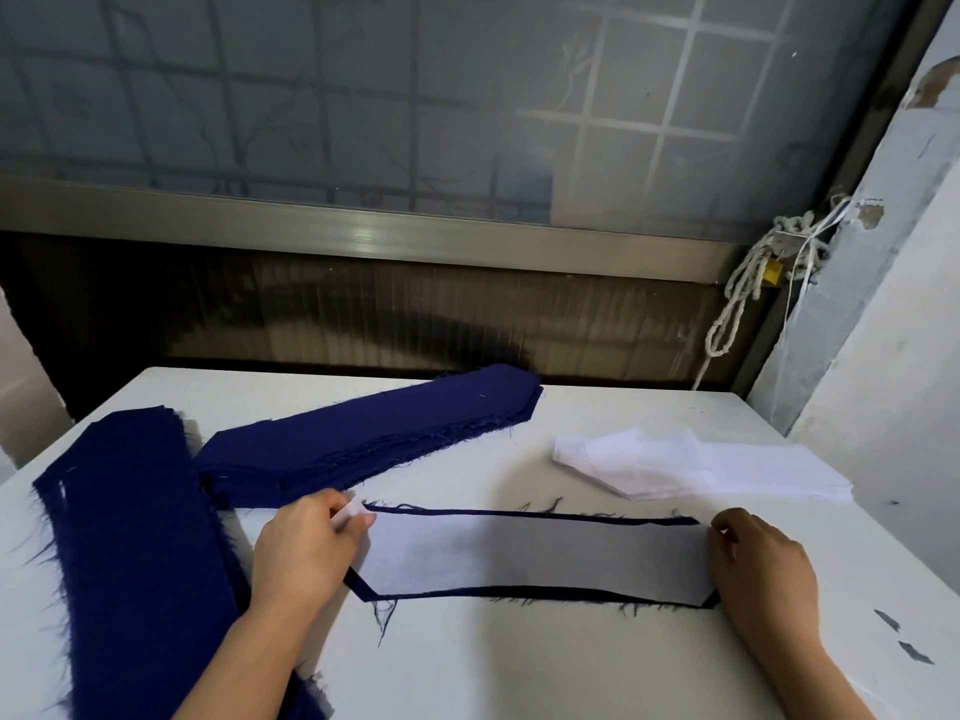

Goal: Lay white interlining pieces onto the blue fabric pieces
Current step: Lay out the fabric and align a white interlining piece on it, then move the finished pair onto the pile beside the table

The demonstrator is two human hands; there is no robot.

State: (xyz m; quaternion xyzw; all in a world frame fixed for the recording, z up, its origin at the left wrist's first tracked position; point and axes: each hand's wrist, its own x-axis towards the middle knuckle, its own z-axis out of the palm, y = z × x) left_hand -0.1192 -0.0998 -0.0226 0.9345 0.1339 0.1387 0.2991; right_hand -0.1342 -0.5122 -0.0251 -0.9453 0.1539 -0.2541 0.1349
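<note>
Fingers (358, 519) of the left hand (306, 548) and right hand (758, 558) pinch opposite ends of a white interlining piece (519, 558) lying on a blue fabric piece (360, 584) near the table's (519, 667) front edge. Beyond, blue fabric stacks (363, 439) lie left and an interlining stack (701, 470) right.

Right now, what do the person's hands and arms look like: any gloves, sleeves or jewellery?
The left hand and right hand are bare, with no gloves. The left forearm and right forearm are uncovered down to the frame's bottom edge, so no sleeve shows. No watch, bracelet or ring is visible.
</note>
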